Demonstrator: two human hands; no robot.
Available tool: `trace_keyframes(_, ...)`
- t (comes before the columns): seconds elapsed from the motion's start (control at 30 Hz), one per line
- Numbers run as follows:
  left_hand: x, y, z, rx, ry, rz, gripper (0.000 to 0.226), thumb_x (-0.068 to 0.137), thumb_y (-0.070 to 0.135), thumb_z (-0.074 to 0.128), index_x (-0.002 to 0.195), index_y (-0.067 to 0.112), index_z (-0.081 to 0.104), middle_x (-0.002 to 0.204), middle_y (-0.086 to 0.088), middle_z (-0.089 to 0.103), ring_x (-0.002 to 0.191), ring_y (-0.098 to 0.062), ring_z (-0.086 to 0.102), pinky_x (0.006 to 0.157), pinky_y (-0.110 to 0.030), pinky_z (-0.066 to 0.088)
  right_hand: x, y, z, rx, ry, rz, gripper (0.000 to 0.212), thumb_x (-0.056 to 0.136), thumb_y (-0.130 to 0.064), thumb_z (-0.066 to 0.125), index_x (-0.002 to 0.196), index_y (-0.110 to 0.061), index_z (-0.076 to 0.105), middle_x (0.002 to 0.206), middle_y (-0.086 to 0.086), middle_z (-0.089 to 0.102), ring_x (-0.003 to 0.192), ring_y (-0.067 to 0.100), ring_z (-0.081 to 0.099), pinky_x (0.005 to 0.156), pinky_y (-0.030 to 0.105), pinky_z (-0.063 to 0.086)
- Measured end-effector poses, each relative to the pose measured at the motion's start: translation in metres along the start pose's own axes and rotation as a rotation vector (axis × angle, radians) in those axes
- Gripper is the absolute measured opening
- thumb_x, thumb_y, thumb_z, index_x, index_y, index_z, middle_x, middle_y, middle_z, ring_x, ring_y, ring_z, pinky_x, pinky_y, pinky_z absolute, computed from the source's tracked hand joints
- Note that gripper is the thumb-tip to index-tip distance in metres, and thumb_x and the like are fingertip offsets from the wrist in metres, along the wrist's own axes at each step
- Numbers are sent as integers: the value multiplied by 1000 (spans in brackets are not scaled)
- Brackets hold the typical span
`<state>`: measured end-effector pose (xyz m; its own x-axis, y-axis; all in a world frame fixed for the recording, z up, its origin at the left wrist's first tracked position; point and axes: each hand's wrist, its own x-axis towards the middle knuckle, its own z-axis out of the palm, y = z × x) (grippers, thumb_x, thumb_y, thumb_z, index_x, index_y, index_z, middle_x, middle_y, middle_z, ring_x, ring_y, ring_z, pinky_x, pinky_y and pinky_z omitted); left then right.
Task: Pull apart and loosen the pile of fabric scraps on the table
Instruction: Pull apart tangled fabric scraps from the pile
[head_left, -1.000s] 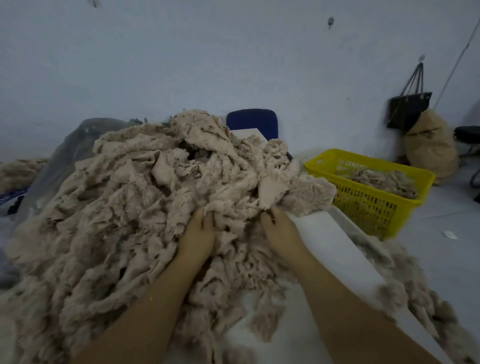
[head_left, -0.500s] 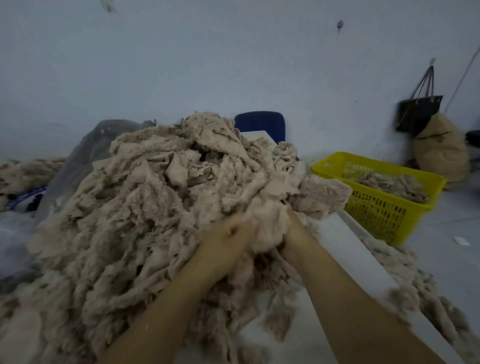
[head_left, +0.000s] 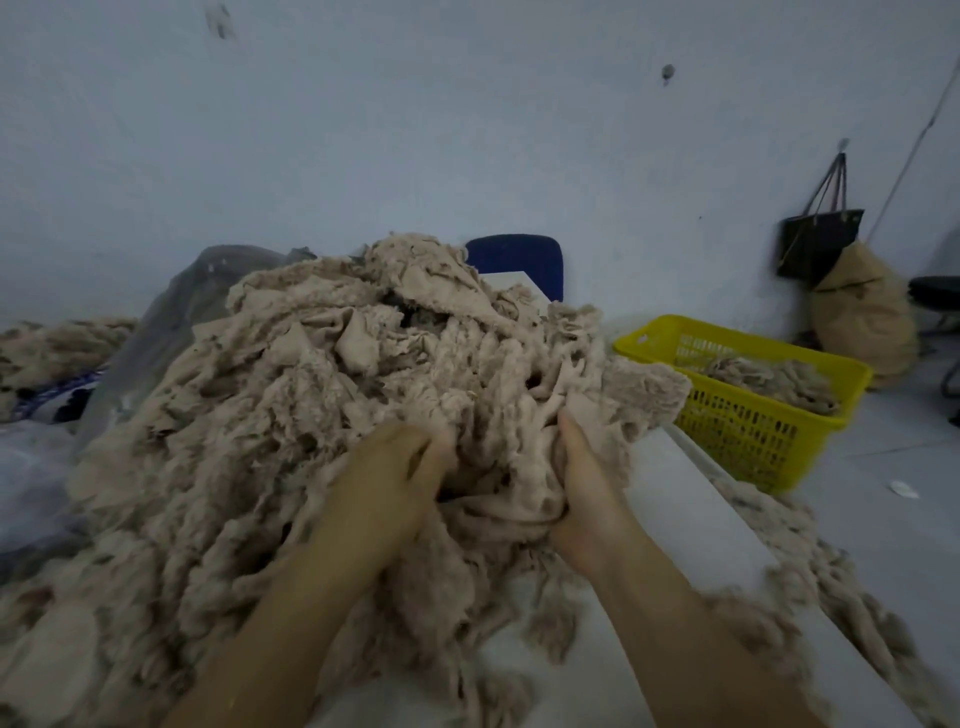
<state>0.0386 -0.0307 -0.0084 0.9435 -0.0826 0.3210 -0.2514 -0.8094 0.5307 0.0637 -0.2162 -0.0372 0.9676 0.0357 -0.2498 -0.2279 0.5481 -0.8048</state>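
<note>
A large heap of beige fabric scraps (head_left: 291, 426) covers most of the white table (head_left: 691, 509). At the heap's near right side, my left hand (head_left: 384, 478) grips a bunch of scraps with its fingers curled into the cloth. My right hand (head_left: 587, 488) grips the same clump from the right, thumb up along the fabric, its fingers hidden inside the folds. The clump bulges between the two hands. Loose tufts lie on the table in front of my forearms.
A yellow plastic basket (head_left: 748, 415) holding some scraps stands on the floor to the right. More scraps lie on the floor along the table's right edge (head_left: 810, 582). A blue chair back (head_left: 519, 260) shows behind the heap, with a clear plastic bag (head_left: 171, 322) at left.
Both hands went from lying on the heap's near edge to closing on a clump and gathering it between them. The view has shifted slightly right.
</note>
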Motion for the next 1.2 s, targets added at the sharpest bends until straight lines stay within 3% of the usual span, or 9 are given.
trace_keyframes(0.17,5,39,27,-686,-321,-422,47,89,60,56,78,18,74,63,-1,71,61,-14,67,58,-23,48,-12,42,17,-271,85,-67,67,90,-73,37,79,-20,77,77,11,74,68,24,71,58,32,55)
trace_keyframes(0.3,17,28,26,-1392,-26,-528,38,103,34,45,89,6,66,75,-7,72,63,-15,68,58,-23,53,-13,53,1,-268,150,-155,62,98,-61,32,87,-20,77,83,1,75,71,13,71,66,27,57)
trace_keyframes(0.43,26,-17,-6,-1870,173,-602,31,104,31,39,81,15,50,56,5,51,32,-1,33,31,-11,22,-7,37,-20,-147,334,-169,57,100,-49,39,84,-6,72,73,10,72,59,19,67,53,28,54)
trace_keyframes(0.53,20,-39,-22,-1838,167,-525,34,104,31,40,76,17,51,53,9,45,31,-4,25,31,-13,18,-10,44,-16,-217,393,-163,57,92,-59,43,121,-13,63,112,10,68,102,30,66,88,47,55)
trace_keyframes(0.83,17,-62,-51,-1563,389,-598,37,104,33,41,70,20,47,50,8,37,30,-7,20,29,-16,15,-15,13,-28,359,310,-262,37,102,-28,44,71,-16,59,68,1,58,55,12,58,52,25,50)
trace_keyframes(0.9,15,-46,-53,-1241,290,-572,37,100,32,48,65,20,56,54,5,40,32,-6,25,30,-18,18,-17,19,-20,85,337,-241,38,91,-38,52,61,-19,65,67,3,64,63,17,62,60,31,53)
trace_keyframes(0.97,7,-26,-51,-659,184,-490,26,93,38,55,71,26,60,65,4,50,51,-11,45,43,-21,37,-25,26,-3,-215,352,-203,49,76,-57,54,96,-16,74,106,10,70,102,29,64,86,46,52)
trace_keyframes(1.07,-5,-4,-37,-34,355,-159,41,89,62,46,84,22,52,89,9,50,90,-12,53,78,-33,42,-41,38,17,-358,263,-301,81,84,-63,57,145,-13,42,145,4,47,133,27,45,98,34,38)
trace_keyframes(1.2,-14,21,-19,-543,-316,-354,74,74,87,44,88,22,77,88,4,75,84,-6,69,86,-37,55,-63,44,34,-486,-12,-620,28,85,-55,52,94,-40,73,90,-23,71,87,-9,64,74,13,52)
